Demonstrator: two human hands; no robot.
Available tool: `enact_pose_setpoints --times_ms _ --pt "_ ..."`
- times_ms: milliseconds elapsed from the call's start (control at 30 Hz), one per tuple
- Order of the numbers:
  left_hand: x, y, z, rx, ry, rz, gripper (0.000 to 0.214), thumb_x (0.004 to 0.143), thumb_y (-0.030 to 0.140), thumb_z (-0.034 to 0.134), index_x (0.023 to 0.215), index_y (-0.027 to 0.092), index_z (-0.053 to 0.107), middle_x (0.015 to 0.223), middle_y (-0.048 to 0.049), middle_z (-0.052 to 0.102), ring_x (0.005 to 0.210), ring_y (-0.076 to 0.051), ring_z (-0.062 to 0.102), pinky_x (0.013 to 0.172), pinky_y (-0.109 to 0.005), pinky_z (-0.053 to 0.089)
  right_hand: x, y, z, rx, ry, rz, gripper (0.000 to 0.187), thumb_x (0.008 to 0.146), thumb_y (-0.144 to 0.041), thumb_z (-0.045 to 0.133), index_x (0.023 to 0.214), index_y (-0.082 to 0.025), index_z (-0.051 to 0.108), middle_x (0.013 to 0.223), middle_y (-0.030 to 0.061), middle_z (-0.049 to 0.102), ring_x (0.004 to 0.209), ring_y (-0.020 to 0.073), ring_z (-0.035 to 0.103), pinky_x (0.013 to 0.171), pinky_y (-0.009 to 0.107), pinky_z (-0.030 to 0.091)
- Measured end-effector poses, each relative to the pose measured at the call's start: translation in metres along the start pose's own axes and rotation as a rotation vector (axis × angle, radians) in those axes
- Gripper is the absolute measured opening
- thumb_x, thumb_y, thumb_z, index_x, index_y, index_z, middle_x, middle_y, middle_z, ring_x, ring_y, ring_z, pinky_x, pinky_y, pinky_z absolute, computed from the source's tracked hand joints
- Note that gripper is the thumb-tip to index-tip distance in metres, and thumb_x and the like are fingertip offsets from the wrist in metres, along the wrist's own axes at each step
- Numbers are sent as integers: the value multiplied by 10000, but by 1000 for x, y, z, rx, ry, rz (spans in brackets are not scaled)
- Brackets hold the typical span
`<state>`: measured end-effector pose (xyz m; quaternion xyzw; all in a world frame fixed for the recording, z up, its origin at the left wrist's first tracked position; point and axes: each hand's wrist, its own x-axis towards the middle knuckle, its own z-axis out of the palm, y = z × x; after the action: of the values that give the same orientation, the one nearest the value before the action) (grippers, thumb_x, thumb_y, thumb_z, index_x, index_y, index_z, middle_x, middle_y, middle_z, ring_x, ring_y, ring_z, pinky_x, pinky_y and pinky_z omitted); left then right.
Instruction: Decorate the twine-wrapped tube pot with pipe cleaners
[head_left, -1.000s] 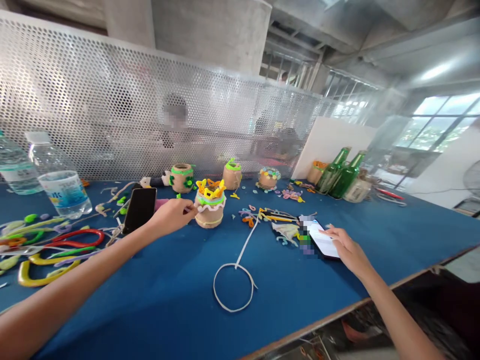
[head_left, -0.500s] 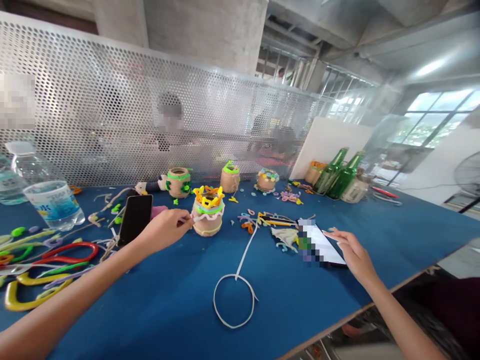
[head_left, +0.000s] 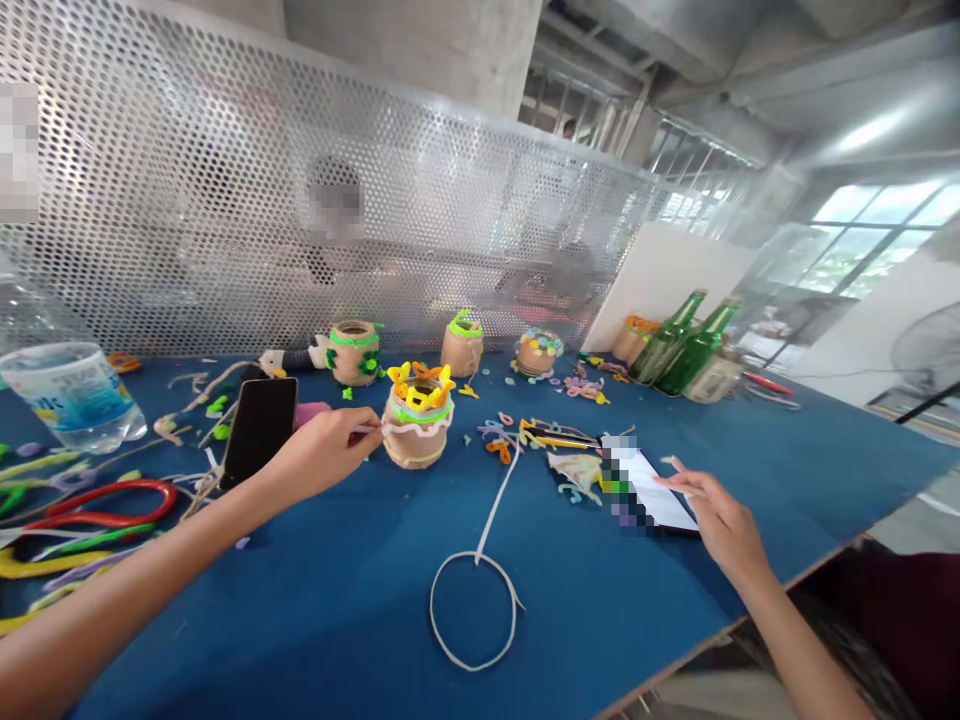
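Note:
My left hand (head_left: 326, 447) is closed in a pinch on the end of a pale pink-white pipe cleaner (head_left: 420, 430), which runs in a wavy band round a twine-wrapped jar (head_left: 414, 450). Yellow and orange pipe-cleaner shapes (head_left: 420, 388) crown the jar's rim, with a green band below them. Over a tablet or phone with a lit screen (head_left: 664, 495), my right hand (head_left: 720, 515) is open, its fingers stretched out and at least one at the screen. A black phone (head_left: 261, 430) lies beside my left wrist. Between the hands, a thin white strip (head_left: 491, 510) ends in a loop.
Decorated jars (head_left: 354, 355) stand along a perforated metal screen (head_left: 450, 230). Green bottles (head_left: 697, 350) are at the back right. Red-handled scissors (head_left: 112, 500), pipe cleaners and a water container (head_left: 75, 400) crowd the left. Small coloured pieces (head_left: 585, 390) lie scattered behind the tablet.
The view has shifted slightly to the right. My right hand's fingers have moved a little over the screen. My left hand keeps its pinch at the jar.

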<state>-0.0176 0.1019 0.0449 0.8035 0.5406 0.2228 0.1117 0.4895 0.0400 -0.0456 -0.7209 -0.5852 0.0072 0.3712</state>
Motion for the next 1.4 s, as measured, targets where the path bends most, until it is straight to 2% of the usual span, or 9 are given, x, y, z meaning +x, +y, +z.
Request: enact_pose_setpoints --times_ms 200,367,633,733,900,1033,1133,1267,1400 --pt "1 -3 1 2 9 -3 307 825 408 389 802 205 619 740 -26 687 671 -178 612 587 -244 388 2 7 4 -50 0 0 239 754 -361 359 869 -286 554 1145 23 690 1167 305 570 1016 494 377" --pt "2 -4 0 5 -3 9 312 834 420 381 786 210 607 715 -12 664 657 -169 598 582 -236 386 1 5 1 3 57 -1 227 771 -334 368 918 -279 533 1080 35 716 1262 284 489 1012 454 397" --pt "4 -3 1 -10 -15 -11 318 829 421 379 783 208 610 685 -8 645 642 -163 584 572 -230 384 5 -8 7 26 -44 124 296 824 -391 342 966 -266 570 1275 31 613 1198 316 534 988 454 411" --pt "3 -4 3 -20 -26 -25 318 833 426 382 790 208 610 693 -7 652 646 -164 592 566 -232 383 14 -3 12 41 -51 155 341 830 -389 328 1039 -255 562 1316 37 580 1226 309 509 1016 446 387" --pt "3 -6 4 -14 -28 -12 313 841 415 386 794 204 612 684 -5 646 632 -160 582 568 -230 383 27 7 13 23 -152 187 385 810 -390 341 1098 -240 548 1370 61 528 1280 324 455 1003 466 391" --pt "2 -5 2 -18 -52 -8 337 859 423 366 817 194 611 718 -17 652 660 -170 588 567 -235 378 21 0 14 67 -55 101 339 831 -383 313 1063 -253 523 1316 58 578 1334 287 394 1071 450 313" --pt "1 -3 0 -23 -53 -11 335 855 418 370 819 186 609 725 -24 652 672 -176 587 582 -241 380 14 -6 16 72 15 48 283 823 -377 324 990 -262 522 1296 54 597 1332 277 400 1073 428 313" --pt "1 -2 0 -20 -48 -19 329 848 412 378 819 182 612 731 -28 652 683 -181 589 598 -250 380 13 -5 16 54 18 16 275 825 -389 321 952 -258 528 1261 79 621 1322 293 413 1073 464 300" --pt "1 -3 1 -22 -51 -19 335 850 414 375 820 182 615 735 -29 654 689 -183 594 606 -254 380 16 0 9 14 15 74 293 779 -387 361 946 -251 562 1298 84 594 1236 336 505 975 472 407"
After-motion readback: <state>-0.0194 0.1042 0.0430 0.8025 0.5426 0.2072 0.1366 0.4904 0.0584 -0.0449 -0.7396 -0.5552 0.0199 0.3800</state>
